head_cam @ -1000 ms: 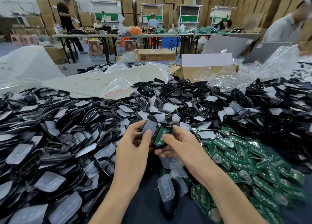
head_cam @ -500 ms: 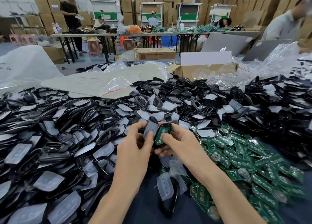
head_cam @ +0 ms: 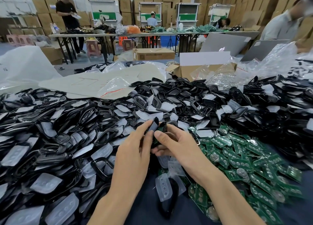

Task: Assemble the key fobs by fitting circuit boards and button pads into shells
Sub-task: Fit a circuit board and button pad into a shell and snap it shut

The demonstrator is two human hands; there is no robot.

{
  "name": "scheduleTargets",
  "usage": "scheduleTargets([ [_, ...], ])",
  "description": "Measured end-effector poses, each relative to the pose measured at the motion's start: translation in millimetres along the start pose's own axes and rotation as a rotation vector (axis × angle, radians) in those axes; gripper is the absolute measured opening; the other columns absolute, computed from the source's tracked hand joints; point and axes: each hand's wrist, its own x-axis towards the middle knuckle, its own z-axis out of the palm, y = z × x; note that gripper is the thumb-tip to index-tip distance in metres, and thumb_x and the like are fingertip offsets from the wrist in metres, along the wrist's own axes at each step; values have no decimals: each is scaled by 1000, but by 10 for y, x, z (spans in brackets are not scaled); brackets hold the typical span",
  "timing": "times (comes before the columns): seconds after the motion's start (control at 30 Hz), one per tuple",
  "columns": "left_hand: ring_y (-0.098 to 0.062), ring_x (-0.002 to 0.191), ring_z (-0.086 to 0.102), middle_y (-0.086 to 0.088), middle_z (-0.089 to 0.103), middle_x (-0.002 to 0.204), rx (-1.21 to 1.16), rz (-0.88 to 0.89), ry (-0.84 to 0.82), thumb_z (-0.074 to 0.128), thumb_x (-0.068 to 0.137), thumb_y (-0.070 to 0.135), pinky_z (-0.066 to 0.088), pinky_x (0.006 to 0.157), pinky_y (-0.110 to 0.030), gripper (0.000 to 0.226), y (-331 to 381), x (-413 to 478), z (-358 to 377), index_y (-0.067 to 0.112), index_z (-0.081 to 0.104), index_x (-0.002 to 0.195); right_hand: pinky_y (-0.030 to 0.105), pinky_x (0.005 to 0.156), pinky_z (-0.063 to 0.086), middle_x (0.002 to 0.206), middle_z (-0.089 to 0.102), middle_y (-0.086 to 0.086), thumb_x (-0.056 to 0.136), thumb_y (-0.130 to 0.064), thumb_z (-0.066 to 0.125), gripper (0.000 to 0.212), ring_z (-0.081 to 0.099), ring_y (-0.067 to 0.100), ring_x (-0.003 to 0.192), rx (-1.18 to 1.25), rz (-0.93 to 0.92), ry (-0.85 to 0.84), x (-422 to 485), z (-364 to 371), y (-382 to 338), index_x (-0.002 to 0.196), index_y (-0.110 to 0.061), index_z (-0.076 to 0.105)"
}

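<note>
Key fob shell (head_cam: 163, 125), with a green circuit board (head_cam: 158, 134) in it, sits above the worktop (head_cam: 145, 206), gripped by the right hand (head_cam: 179, 145). The left hand (head_cam: 133, 150) pinches a translucent button pad (head_cam: 153, 126) beside it. Probably light: shell rigid, pad floppy. Hold by the edges. Loose shells (head_cam: 84, 119) and boards (head_cam: 245, 157) cover the worktop; stacked cartons (head_cam: 220, 2) stand behind.

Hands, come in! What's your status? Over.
Left hand pinches button pad. Right hand grips shell. Parts side by side, nothing between.
</note>
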Motion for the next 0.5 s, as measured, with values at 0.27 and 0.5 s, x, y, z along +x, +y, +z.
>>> scheduleTargets([
  [0.27,4,104,58,22,59,113,64,47,-102,31,107,47,52,86,-23,39,35,-37,-1,50,45,142,24,68,59,86,74,-3,80,-39,76,26,72,16,72,46,-16,36,6,0,19,103,-26,76],
  [0.5,-5,94,59,21,55,107,40,64,-184,28,99,54,55,77,-35,45,70,-48,-20,67,32,142,24,71,58,92,74,1,78,-42,78,38,73,14,81,45,-34,74,-4,-13,12,111,-25,73],
])
